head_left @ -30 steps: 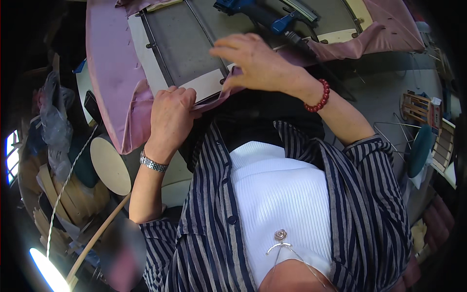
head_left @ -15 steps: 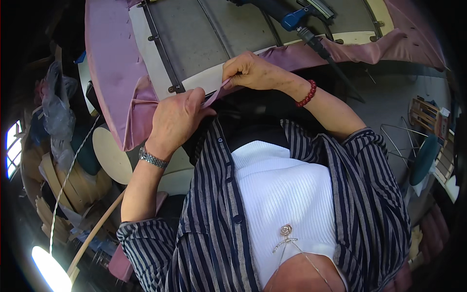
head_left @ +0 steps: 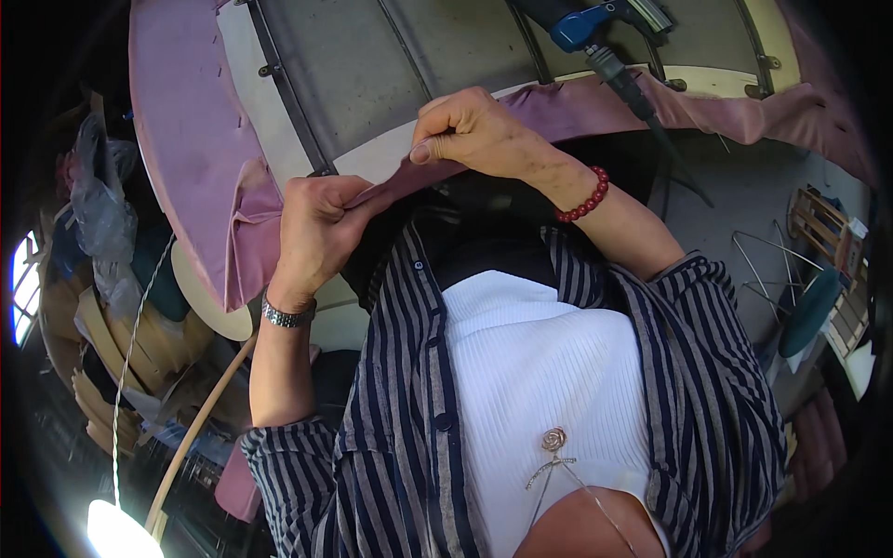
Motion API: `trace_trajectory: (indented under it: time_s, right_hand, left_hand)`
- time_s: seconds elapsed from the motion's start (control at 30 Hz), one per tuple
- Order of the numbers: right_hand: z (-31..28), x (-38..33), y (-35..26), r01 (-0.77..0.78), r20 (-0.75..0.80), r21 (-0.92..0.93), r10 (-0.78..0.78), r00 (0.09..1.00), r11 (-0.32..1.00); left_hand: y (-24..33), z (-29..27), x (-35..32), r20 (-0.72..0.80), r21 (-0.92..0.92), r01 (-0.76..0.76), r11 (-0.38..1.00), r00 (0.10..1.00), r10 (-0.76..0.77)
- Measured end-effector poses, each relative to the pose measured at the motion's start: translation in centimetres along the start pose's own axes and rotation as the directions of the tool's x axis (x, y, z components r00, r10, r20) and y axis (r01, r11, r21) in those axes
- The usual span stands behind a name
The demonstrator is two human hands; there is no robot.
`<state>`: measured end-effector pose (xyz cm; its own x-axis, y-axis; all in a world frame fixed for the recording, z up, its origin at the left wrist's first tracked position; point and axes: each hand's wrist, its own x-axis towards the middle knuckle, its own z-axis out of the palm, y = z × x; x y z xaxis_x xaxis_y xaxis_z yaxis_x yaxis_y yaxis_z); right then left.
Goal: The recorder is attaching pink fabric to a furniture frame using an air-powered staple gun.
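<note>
Mauve upholstery fabric runs along the near edge of a curved furniture frame with a grey backing and dark metal bars. My left hand is closed on the fabric edge near the frame's left corner, beside a folded flap. Slightly farther right, my right hand pinches the same edge between thumb and fingers. Between the two hands the fabric is stretched in a strip, over a pale band on the frame. Part of the edge is hidden inside my fingers.
A blue and black air tool with a dark hose lies across the frame at upper right. On the left are clear plastic bags, curved wooden pieces and a glowing lamp. A wooden rack and a green round cushion stand at right.
My left hand has drawn a little down and left. The fabric between my hands, narrow and twisted before, is now spread wider. The frame's left side sits farther left in view.
</note>
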<state>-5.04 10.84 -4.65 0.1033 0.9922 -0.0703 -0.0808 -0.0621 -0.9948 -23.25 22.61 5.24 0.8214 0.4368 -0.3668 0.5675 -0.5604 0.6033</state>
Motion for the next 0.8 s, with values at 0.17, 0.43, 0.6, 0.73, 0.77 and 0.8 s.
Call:
trace_trajectory:
  time_s: [0.17, 0.43, 0.6, 0.73, 0.77, 0.8]
  right_hand:
    - [2.0, 0.8, 0.5, 0.093, -0.259, -0.140, -0.127, 0.957, 0.986]
    - [4.4, 2.1, 1.9, 0.133, -0.485, -0.426, -0.349, 0.801, 0.895]
    - [4.8, 2.7, 2.1, 0.099, -0.511, -0.514, -0.397, 0.763, 0.852]
    - [4.8, 2.8, 2.1, 0.081, -0.496, -0.591, -0.440, 0.748, 0.803]
    - [4.7, 2.8, 2.0, 0.084, -0.477, -0.613, -0.453, 0.753, 0.786]
    - [4.6, 2.9, 2.0, 0.091, -0.463, -0.635, -0.471, 0.751, 0.767]
  left_hand:
    - [-0.4, 1.2, 0.2, -0.278, -0.154, 0.031, 0.988, 0.958, -0.073]
    - [-1.1, 3.7, 1.1, -0.549, 0.491, 0.182, 0.852, 0.824, 0.140]
    - [-1.5, 3.7, 2.0, -0.579, 0.586, 0.127, 0.800, 0.757, 0.304]
    - [-1.4, 3.6, 2.3, -0.561, 0.621, 0.188, 0.761, 0.784, 0.264]
    - [-1.4, 3.6, 2.4, -0.550, 0.655, 0.224, 0.722, 0.796, 0.253]
    - [-1.4, 3.6, 2.5, -0.541, 0.686, 0.259, 0.680, 0.807, 0.238]
